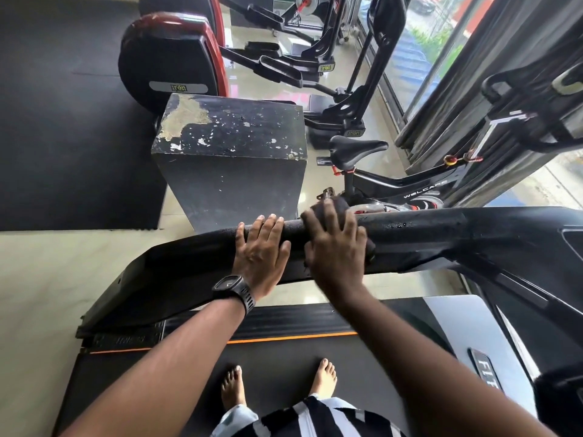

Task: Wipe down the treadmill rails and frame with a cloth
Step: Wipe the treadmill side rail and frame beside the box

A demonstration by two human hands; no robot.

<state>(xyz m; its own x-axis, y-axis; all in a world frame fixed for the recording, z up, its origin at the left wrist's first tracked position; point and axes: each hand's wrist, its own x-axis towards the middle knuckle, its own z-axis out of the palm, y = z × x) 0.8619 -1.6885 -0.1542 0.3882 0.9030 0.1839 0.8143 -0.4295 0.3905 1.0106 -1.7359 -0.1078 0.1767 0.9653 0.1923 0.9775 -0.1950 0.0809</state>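
A black treadmill side rail (426, 228) runs across the middle of the view, with its wide black frame panel (176, 272) sloping down to the left. My right hand (334, 244) presses a dark cloth (339, 203) onto the rail; the cloth is mostly hidden under the palm and wraps over the rail. Just left of it, my left hand (260, 250), with a black watch on the wrist, rests flat on the same rail, fingers spread over the top. I stand barefoot on the treadmill belt (277, 361).
A worn black box (230, 159) stands right behind the rail. An exercise bike (359, 149) and elliptical machines (284, 67) fill the tiled floor beyond, beside a glass wall at right. A black rubber mat (63, 121) covers the floor at left.
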